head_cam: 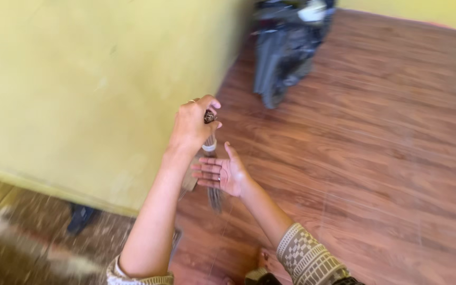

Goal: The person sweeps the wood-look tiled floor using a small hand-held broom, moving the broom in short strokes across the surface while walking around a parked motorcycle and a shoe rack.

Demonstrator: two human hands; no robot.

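While the left grip (192,125) clamps down around the head of a stick broom (210,145), the bundle hangs straight below that fist, with a pale band just under the knuckles and thin dark bristles trailing on toward the wooden floor (376,158). That's a firm, clenched hold, fingers wrapped right around the top end, and a ring shows on one finger.

Just below it, the right grip (221,173) lies spread flat, palm up, fingers pointing across in front of the bristles, and it's holding nothing. Whether the palm brushes the bundle or sits a little in front of it, I cannot tell.

By my reading, the broom is being held up and steadied, one hand carrying and the other ready underneath. Taking the bundle with that open palm would call for closing around the sticks beneath the band, keeping them gathered rather than splayed.

Beyond the left grip stands a yellow wall (80,89). Farther off, past both grips, a dark blurred shape (286,47) sits on the floor, too smeared to identify. Down beside the left forearm lies a dark sandal (80,217).
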